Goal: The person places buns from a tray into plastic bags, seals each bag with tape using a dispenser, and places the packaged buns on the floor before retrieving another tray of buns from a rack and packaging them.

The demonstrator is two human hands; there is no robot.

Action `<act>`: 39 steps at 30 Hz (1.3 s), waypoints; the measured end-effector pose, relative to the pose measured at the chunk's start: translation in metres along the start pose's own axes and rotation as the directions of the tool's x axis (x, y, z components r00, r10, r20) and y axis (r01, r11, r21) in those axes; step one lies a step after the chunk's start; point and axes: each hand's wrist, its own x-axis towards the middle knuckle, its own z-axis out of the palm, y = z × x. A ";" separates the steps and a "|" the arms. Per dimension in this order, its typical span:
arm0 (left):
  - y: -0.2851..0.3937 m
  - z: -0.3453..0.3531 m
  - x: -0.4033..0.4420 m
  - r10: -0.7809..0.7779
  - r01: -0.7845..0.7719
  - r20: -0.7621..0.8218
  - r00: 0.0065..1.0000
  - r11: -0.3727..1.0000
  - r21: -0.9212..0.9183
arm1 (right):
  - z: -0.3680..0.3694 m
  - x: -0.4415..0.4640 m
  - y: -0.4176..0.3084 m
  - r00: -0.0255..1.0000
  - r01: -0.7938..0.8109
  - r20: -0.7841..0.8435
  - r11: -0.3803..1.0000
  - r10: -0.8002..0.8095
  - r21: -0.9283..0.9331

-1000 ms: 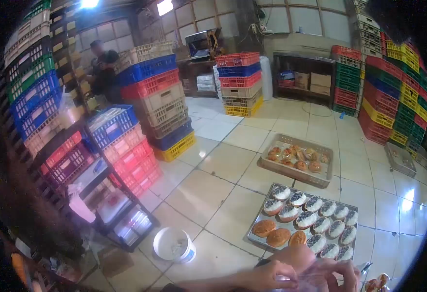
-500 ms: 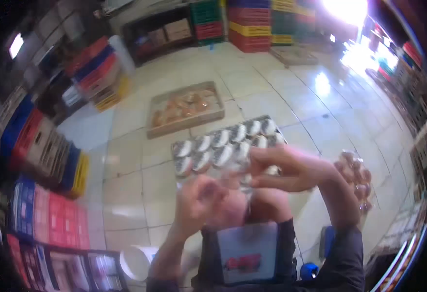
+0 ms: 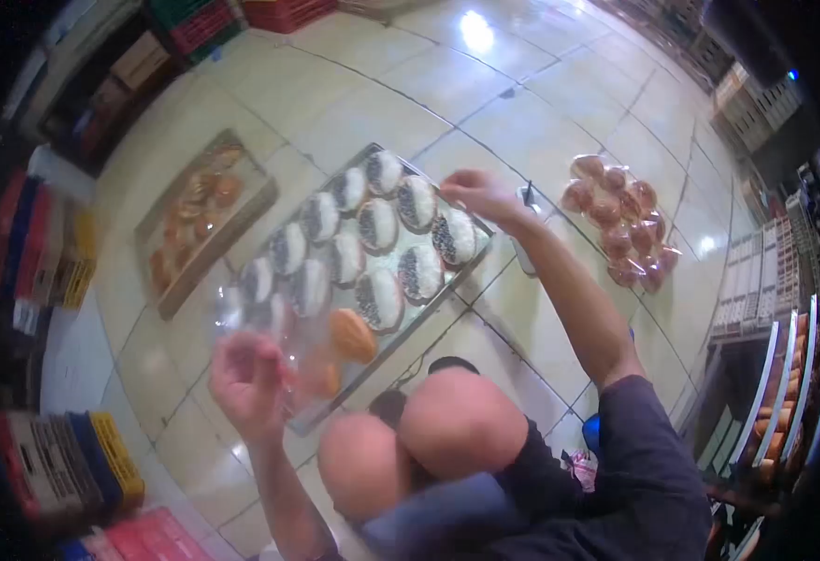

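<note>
My left hand (image 3: 249, 385) is closed on a thin clear plastic bag (image 3: 230, 309), blurred over the lower left part of a metal tray (image 3: 461, 280). Rows of oval buns (image 3: 377, 224) with white and dark toppings lie on this tray. Plain brown buns (image 3: 352, 337) sit towards its lower end, partly behind the plastic. At the tray's top right corner, my right hand (image 3: 481, 194) has its fingers drawn together beside a topped bun (image 3: 417, 202). Whatever those fingertips hold, if anything, is too small to tell.
A shallow crate (image 3: 172, 299) of wrapped pastries stands left of the tray. To the right, several round wrapped buns (image 3: 618, 213) lie on the tiled floor near a small pale object (image 3: 526, 245). Stacked crates (image 3: 64, 458) are lower left; racks of bread (image 3: 784, 402) are far right.
The view has swung right and down. My hands, close together earlier, are now wide apart: the left at the tray's lower left, the right at its far corner. The plastic now hangs by my left hand.
</note>
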 end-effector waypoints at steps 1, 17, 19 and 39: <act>-0.022 0.003 0.009 -0.017 0.017 -0.022 1.000 1.000 0.023 | -0.008 0.028 0.051 0.983 -0.179 -0.071 0.978 0.172 -0.112; -0.111 -0.057 -0.035 -0.445 0.465 -0.331 0.832 0.885 -0.022 | 0.054 0.039 0.095 0.926 0.041 -0.332 0.921 -0.181 -0.387; -0.112 -0.066 -0.045 -0.465 0.472 -0.337 0.819 0.879 -0.067 | 0.086 0.012 0.056 0.945 0.094 -0.274 0.954 -0.175 -0.286; -0.136 -0.109 -0.203 -0.667 0.606 -0.376 0.643 0.744 -0.281 | 0.305 0.037 0.058 0.709 0.475 0.702 0.779 -0.064 -0.410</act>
